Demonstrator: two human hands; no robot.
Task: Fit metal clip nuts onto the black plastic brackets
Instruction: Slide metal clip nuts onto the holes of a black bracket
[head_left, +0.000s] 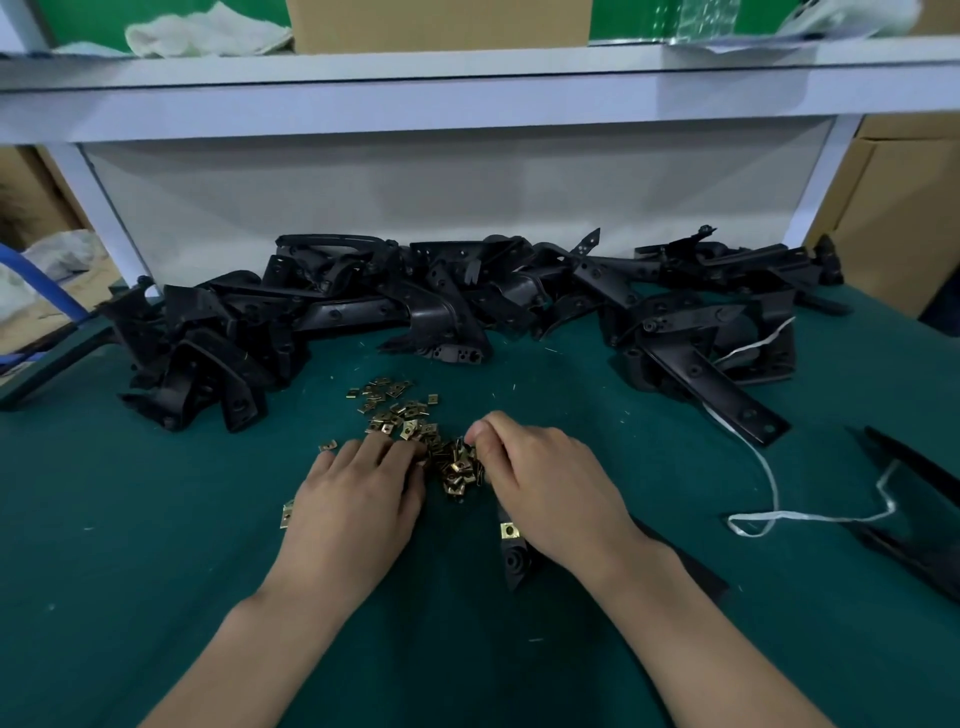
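Note:
A scatter of brass-coloured clip nuts (400, 410) lies on the green mat (156, 519) in the middle. My left hand (353, 499) rests palm down with its fingertips on the heap's near end. My right hand (545, 478) is curled, thumb and fingers pinching at the clip nuts (460, 467) bunched between both hands. Under my right wrist lies a black plastic bracket (514, 556) with one clip nut (508, 530) on it. A long pile of black brackets (441, 306) runs across the back of the mat.
A white string (769, 499) trails over the mat at the right, beside long black parts (924, 499). A white shelf (467, 93) overhangs the back, carrying a cardboard box and cloths. Cardboard boxes (893, 218) stand at the far right. Two stray clip nuts lie left of my left hand.

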